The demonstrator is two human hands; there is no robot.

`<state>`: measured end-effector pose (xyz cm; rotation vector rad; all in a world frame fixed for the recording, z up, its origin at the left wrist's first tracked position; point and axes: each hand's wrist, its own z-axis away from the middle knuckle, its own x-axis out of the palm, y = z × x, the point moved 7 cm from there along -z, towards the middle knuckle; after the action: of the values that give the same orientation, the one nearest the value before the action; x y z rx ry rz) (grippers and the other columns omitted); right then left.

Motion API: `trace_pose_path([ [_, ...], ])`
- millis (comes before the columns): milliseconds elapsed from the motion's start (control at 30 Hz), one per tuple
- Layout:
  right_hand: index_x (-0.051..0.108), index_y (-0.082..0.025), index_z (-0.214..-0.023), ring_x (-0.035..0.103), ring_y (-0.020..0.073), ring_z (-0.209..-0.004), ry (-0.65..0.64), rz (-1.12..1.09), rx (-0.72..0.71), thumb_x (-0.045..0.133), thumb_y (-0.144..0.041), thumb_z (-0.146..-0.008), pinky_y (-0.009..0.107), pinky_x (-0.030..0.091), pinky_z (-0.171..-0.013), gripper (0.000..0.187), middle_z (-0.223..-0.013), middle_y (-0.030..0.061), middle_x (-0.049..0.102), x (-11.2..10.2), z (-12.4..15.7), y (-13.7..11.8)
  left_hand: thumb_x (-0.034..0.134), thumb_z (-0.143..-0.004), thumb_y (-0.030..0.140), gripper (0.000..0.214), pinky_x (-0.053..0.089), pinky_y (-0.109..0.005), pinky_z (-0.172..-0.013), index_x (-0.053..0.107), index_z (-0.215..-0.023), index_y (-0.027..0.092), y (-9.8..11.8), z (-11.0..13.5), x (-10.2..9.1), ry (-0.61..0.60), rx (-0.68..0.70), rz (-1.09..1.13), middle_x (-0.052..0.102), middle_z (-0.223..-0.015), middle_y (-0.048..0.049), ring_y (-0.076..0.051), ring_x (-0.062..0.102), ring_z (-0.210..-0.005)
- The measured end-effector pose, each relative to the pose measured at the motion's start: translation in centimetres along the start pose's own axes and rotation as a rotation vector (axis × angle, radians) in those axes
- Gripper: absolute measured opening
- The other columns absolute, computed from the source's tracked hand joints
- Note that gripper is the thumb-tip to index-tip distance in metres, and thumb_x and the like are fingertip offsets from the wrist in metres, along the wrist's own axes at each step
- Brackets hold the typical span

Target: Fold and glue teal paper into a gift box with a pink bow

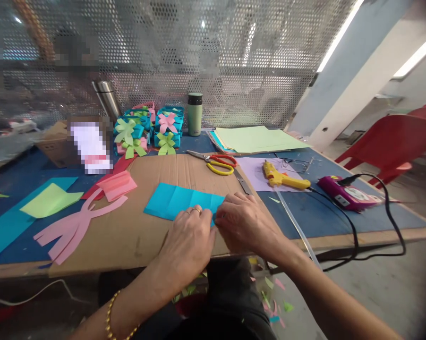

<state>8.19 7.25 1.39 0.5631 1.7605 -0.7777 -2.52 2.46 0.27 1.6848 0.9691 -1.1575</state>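
Observation:
A creased blue paper sheet (174, 200) lies on a brown cardboard sheet (138, 226) in front of me. My left hand (188, 241) and my right hand (246, 222) meet at the sheet's near right corner. Both hands have their fingers curled and pinched on that edge of the blue paper. The corner itself is hidden under my fingers.
Orange-and-yellow scissors (216, 163), a yellow glue gun (282, 177) with a clear glue stick, and a purple device (347, 193) with a black cable lie to the right. Pink cut paper (74, 222), green paper (50, 200), finished paper flower boxes (149, 130) and a green flask (195, 113) sit left and behind.

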Motion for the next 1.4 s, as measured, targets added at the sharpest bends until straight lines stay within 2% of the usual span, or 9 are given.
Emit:
trace_pose_path([
  [133,0.072,-0.023,-0.084,0.057,0.0193,-0.091,-0.128,0.006,0.091,0.071,-0.025,-0.086,0.032,0.033,-0.078,0.003,-0.091,0.0020,0.068,0.6,-1.0,0.7,0.048,-0.098,0.022,0.014,0.047,-0.042,-0.081,0.060,-0.097,0.015,-0.7,-1.0,0.9,-0.021,-0.094,0.023,0.064,-0.096,-0.0106,-0.028,0.061,-0.094],
  [367,0.073,-0.019,-0.079,0.058,0.0139,-0.066,-0.372,-0.058,0.150,0.073,-0.040,-0.079,0.026,0.032,-0.057,0.021,-0.074,0.0015,0.070,0.7,-2.9,1.9,0.049,-0.093,0.022,0.014,0.043,-0.042,-0.079,0.061,-0.087,0.017,-0.8,-1.2,0.7,0.005,-0.160,0.020,0.067,-0.092,-0.0104,-0.028,0.063,-0.093],
  [533,0.075,-0.018,-0.081,0.058,0.0128,-0.063,-0.487,-0.095,0.160,0.071,-0.038,-0.077,0.024,0.034,-0.054,0.022,-0.072,0.0018,0.070,0.4,-3.5,1.7,0.047,-0.093,0.021,0.019,0.042,-0.044,-0.077,0.063,-0.083,0.016,-0.5,-1.3,0.5,0.016,-0.156,-0.021,0.068,-0.088,-0.0124,-0.031,0.064,-0.092],
  [867,0.073,-0.017,-0.077,0.055,0.0106,-0.061,-0.488,-0.105,0.157,0.068,-0.033,-0.075,0.023,0.035,-0.054,0.017,-0.068,-0.0005,0.066,-0.2,-3.4,2.4,0.045,-0.094,0.022,0.021,0.043,-0.045,-0.077,0.063,-0.088,0.016,-0.5,-1.5,0.6,-0.042,-0.126,-0.043,0.070,-0.090,-0.0135,-0.033,0.065,-0.093],
  [1067,0.070,-0.017,-0.070,0.052,0.0112,-0.060,-0.433,-0.030,0.196,0.066,-0.031,-0.076,0.024,0.033,-0.054,0.016,-0.065,0.0002,0.064,-0.8,-3.1,4.3,0.045,-0.095,0.023,0.020,0.042,-0.045,-0.078,0.063,-0.088,0.015,-0.4,-1.5,0.6,-0.051,-0.121,-0.051,0.069,-0.090,-0.0127,-0.032,0.065,-0.093],
  [1167,0.069,-0.016,-0.072,0.052,0.0120,-0.062,-0.362,0.030,0.213,0.064,-0.027,-0.077,0.025,0.031,-0.055,0.013,-0.068,0.0020,0.065,-1.5,-2.7,4.7,0.045,-0.095,0.022,0.020,0.043,-0.045,-0.078,0.063,-0.088,0.015,-0.4,-1.4,0.6,-0.044,-0.119,-0.054,0.069,-0.090,-0.0130,-0.032,0.064,-0.093],
  [1267,0.070,-0.017,-0.078,0.052,0.0126,-0.063,-0.297,0.061,0.226,0.062,-0.029,-0.082,0.026,0.030,-0.055,0.015,-0.073,0.0032,0.067,-2.2,-2.5,4.2,0.046,-0.094,0.022,0.019,0.043,-0.044,-0.079,0.063,-0.088,0.015,-0.4,-1.5,0.7,-0.041,-0.124,-0.057,0.069,-0.090,-0.0125,-0.031,0.065,-0.094],
  [1400,0.071,-0.019,-0.082,0.053,0.0117,-0.063,-0.342,0.027,0.174,0.063,-0.041,-0.085,0.025,0.030,-0.055,0.024,-0.074,0.0013,0.068,-1.4,-2.5,3.0,0.046,-0.094,0.021,0.018,0.042,-0.043,-0.077,0.062,-0.088,0.016,-0.3,-1.5,0.8,-0.010,-0.115,-0.072,0.069,-0.090,-0.0125,-0.030,0.064,-0.091],
])
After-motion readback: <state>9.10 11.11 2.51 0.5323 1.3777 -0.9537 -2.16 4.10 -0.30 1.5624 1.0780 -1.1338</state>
